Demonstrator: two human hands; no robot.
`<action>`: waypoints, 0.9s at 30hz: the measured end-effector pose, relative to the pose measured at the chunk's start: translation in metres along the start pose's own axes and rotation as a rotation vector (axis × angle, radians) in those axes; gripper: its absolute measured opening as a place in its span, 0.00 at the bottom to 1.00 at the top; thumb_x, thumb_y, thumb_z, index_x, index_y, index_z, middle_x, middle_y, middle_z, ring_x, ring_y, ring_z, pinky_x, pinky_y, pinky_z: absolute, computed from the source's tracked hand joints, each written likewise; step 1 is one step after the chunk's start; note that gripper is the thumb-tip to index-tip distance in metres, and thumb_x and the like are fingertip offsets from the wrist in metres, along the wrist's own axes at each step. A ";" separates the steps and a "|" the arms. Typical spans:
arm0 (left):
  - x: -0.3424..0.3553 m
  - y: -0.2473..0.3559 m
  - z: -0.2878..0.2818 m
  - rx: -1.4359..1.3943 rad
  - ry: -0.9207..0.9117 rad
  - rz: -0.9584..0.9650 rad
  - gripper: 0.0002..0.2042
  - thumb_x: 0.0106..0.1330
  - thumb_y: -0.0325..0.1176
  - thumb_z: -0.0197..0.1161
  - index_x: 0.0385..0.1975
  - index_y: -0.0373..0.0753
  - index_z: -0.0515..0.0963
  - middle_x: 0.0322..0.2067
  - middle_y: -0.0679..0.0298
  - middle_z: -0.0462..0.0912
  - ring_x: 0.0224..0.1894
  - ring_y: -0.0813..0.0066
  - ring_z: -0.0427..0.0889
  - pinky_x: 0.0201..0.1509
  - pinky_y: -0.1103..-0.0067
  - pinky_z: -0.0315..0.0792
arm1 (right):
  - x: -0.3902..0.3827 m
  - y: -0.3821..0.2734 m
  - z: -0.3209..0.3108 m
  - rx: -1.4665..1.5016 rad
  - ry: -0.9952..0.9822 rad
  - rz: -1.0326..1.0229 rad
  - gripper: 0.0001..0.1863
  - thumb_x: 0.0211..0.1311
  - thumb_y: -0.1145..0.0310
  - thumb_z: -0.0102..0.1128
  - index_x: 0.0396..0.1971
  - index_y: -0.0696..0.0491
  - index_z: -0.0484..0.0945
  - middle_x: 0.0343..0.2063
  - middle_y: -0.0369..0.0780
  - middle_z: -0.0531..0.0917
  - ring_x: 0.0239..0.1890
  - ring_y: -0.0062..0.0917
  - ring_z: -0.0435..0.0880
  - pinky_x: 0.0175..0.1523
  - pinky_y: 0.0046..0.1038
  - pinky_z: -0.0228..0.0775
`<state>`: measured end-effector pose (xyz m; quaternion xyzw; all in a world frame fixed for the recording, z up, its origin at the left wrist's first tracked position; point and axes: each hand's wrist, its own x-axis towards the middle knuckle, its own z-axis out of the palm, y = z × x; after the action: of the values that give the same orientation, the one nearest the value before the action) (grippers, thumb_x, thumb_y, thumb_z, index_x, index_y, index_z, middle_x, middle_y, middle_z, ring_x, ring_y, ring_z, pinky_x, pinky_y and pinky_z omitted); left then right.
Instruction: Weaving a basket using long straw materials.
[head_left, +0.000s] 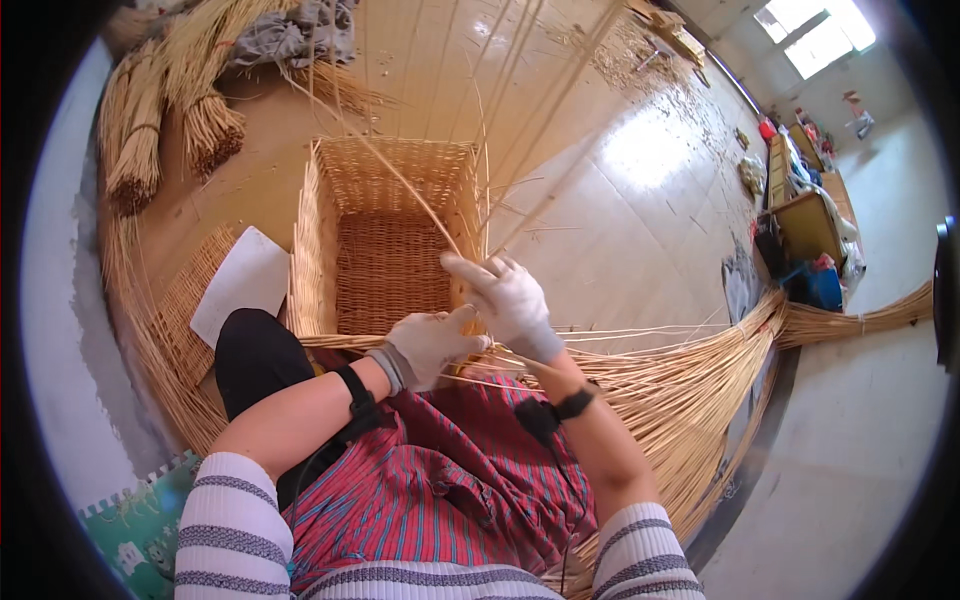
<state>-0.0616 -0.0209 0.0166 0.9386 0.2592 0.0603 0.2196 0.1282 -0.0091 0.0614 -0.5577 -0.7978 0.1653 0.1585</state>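
Observation:
A tall rectangular wicker basket point(390, 260) sits in front of my lap with its opening toward me. My right hand point(503, 300), in a white glove, is at the basket's near right corner, fingers closed on a long pale cane strand point(400, 184) that rises up and forward. My left hand point(432, 345), also gloved, lies just below and left of it at the near rim, fingers curled around canes there; exactly which ones is hidden. Loose canes point(660, 375) fan out from that corner to the right.
Tied cane bundles point(140, 150) and grey cloth point(280, 40) lie at the back left. A woven panel point(188, 310) and white board point(240, 280) are beside the basket. A low cabinet point(805, 240) with items stands along the right wall; a foam mat point(130, 520) is at lower left.

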 end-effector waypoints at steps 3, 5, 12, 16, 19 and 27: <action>-0.007 -0.012 0.022 -0.040 0.152 0.057 0.17 0.66 0.42 0.61 0.55 0.65 0.80 0.67 0.49 0.70 0.43 0.53 0.86 0.43 0.64 0.81 | -0.040 0.038 -0.002 0.146 0.152 -0.405 0.27 0.62 0.71 0.66 0.62 0.42 0.77 0.46 0.40 0.85 0.48 0.33 0.84 0.54 0.34 0.77; -0.013 -0.004 0.011 -0.032 0.097 0.048 0.17 0.66 0.42 0.61 0.55 0.65 0.80 0.69 0.48 0.68 0.44 0.54 0.86 0.44 0.64 0.81 | -0.065 0.053 -0.007 0.482 0.038 -0.075 0.26 0.65 0.70 0.65 0.63 0.46 0.76 0.46 0.41 0.85 0.49 0.31 0.84 0.55 0.33 0.77; -0.072 -0.002 0.014 -0.046 -0.047 0.158 0.19 0.64 0.36 0.60 0.55 0.64 0.79 0.70 0.56 0.68 0.41 0.58 0.86 0.42 0.67 0.81 | -0.043 -0.058 -0.060 0.795 -0.129 -0.135 0.16 0.66 0.78 0.62 0.53 0.57 0.79 0.44 0.40 0.85 0.47 0.27 0.84 0.54 0.32 0.77; -0.070 -0.002 0.024 0.092 0.016 0.276 0.18 0.66 0.37 0.57 0.55 0.62 0.77 0.69 0.63 0.70 0.36 0.64 0.84 0.36 0.68 0.79 | -0.075 -0.002 -0.008 0.871 0.258 -0.273 0.12 0.59 0.81 0.68 0.42 0.56 0.80 0.40 0.39 0.86 0.44 0.26 0.85 0.49 0.30 0.78; -0.066 0.002 0.023 0.187 -0.034 0.366 0.18 0.68 0.36 0.52 0.57 0.60 0.74 0.67 0.67 0.72 0.33 0.67 0.83 0.32 0.69 0.78 | -0.069 0.032 0.054 1.123 0.620 0.237 0.08 0.60 0.78 0.70 0.37 0.54 0.80 0.37 0.38 0.86 0.38 0.24 0.85 0.44 0.27 0.79; -0.063 0.001 0.020 0.101 -0.007 0.386 0.13 0.68 0.36 0.54 0.49 0.56 0.79 0.66 0.71 0.75 0.30 0.69 0.83 0.29 0.72 0.79 | -0.125 0.058 0.089 1.220 0.618 0.786 0.08 0.64 0.72 0.71 0.31 0.53 0.77 0.25 0.34 0.82 0.26 0.19 0.81 0.31 0.21 0.75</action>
<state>-0.1107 -0.0615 -0.0008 0.9809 0.0764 0.0849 0.1575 0.1790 -0.1161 -0.0531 -0.6341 -0.2306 0.4552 0.5810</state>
